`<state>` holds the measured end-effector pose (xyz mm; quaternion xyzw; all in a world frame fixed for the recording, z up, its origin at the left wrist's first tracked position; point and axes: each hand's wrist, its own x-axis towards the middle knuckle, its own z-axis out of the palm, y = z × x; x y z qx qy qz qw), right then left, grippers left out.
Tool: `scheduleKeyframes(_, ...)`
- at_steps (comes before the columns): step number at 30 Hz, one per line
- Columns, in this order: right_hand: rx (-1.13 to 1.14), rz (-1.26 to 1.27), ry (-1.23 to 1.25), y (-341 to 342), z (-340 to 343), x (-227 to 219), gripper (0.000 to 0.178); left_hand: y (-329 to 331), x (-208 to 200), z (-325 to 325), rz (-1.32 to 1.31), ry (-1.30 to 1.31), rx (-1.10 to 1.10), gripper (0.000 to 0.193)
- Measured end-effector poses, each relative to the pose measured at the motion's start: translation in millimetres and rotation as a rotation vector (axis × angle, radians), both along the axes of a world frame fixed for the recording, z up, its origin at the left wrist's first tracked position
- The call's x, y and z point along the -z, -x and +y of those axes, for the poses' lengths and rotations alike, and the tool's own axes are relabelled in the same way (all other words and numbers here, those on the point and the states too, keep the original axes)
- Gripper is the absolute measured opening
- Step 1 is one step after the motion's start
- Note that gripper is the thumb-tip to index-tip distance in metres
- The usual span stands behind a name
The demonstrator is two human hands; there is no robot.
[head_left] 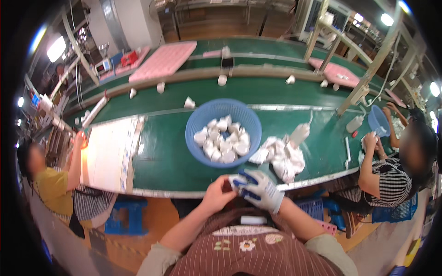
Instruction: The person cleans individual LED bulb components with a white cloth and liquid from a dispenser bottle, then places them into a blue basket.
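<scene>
My bare left hand (219, 194) and my right hand (261, 191), in a white glove with blue patches, meet over the table's near edge, just in front of my apron. The fingers of both are curled together around something small that they mostly cover; I cannot make out what it is. Just beyond them stands a round blue plastic basket (192, 120), holding several small white cup-shaped pieces (225, 146). To its right lies a crumpled white cloth (283, 160), with a white squeeze bottle (300, 133) against it.
More white pieces (189, 102) are spaced along the green belt (258, 89) behind the basket. A pale board (108, 152) covers the table's left part. Co-workers sit at left and right; near the right one are a blue basin (378, 120) and another bottle (354, 124).
</scene>
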<state>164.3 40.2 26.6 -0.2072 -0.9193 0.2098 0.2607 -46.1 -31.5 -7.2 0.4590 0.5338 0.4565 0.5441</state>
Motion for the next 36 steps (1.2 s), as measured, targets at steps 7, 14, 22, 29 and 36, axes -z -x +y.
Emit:
scheduleKeyframes(7, 0.187, -0.040, -0.050, -10, 20, -14, 0.042, 4, -6, 9, 0.182, -0.115, 0.003, 0.050)
scheduleKeyframes(14, 0.171, -0.105, -0.044, 0, 11, -19, 0.044, 2, -22, 4, 0.311, -0.173, 0.001, 0.053)
scheduleKeyframes(22, 0.160, -0.022, -0.239, 16, -7, -22, 0.036, -5, -2, 3, -0.788, 0.293, -0.063, 0.031)
scheduleKeyframes(29, 0.393, 0.085, -0.139, 3, 9, -10, 0.039, -12, -13, 6, -1.021, 0.540, -0.063, 0.051)
scheduleKeyframes(36, 0.202, 0.294, 0.494, 24, -3, -14, 0.038, -16, -18, 10, -1.296, 0.540, 0.217, 0.061)
